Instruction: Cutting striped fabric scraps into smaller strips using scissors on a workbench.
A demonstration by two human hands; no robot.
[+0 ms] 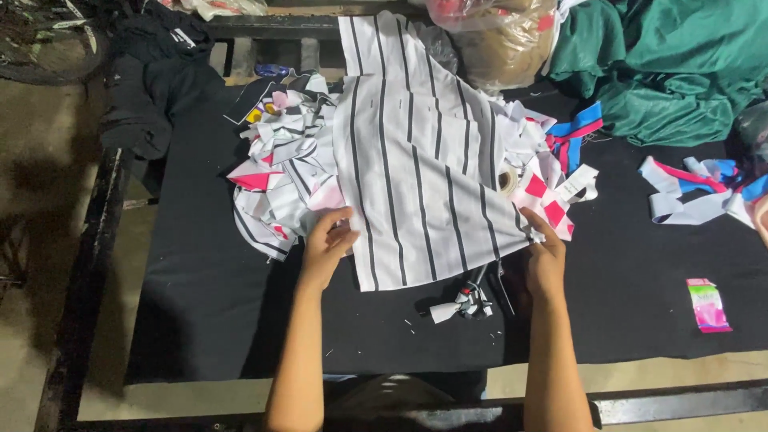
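- Striped fabric panel [416,160], white with thin black lines, is lying flat on the black-covered table [200,320] in the head view, running from the far edge toward the person.
- Left hand [326,248] is pinching the panel's near left edge, fingers closed on the cloth.
- Right hand [546,260] is gripping the near right corner, fingers folded onto it.
- The panel is looking light, soft and limp, likely sliding easily; edges and corners are offering the surest hold.
- A heap of striped and pink scraps [280,168] is sitting just left, touching it; tape roll [507,181], scissors [492,288], green cloth [672,64] and a pink wrapper [708,306] are lying around.
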